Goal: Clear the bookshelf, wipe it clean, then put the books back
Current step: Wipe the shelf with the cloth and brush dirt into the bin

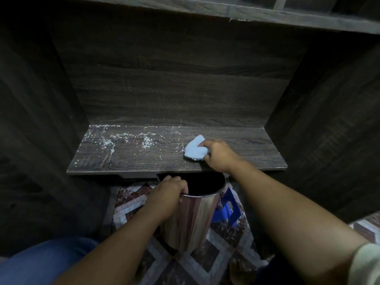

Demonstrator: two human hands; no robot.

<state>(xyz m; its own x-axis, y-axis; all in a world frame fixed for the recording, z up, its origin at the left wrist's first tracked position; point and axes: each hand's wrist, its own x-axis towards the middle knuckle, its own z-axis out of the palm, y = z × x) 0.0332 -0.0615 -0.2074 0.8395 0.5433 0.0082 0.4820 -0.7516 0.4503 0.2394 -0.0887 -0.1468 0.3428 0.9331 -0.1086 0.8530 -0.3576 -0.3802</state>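
Head view: right hand (218, 156) clutches cloth (195, 150) on shelf (257, 154) running left-right; left hand (167, 192) grips bin (195, 219).

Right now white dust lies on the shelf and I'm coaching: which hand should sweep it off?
Right. The right hand already grips the blue cloth on the shelf, beside the dust; the left hand holds the metal bin below the edge.

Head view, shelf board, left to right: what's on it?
Scattered white crumbs → blue cloth → right hand gripping the cloth → bare shelf board. Below the board: left hand gripping the metal bin rim.
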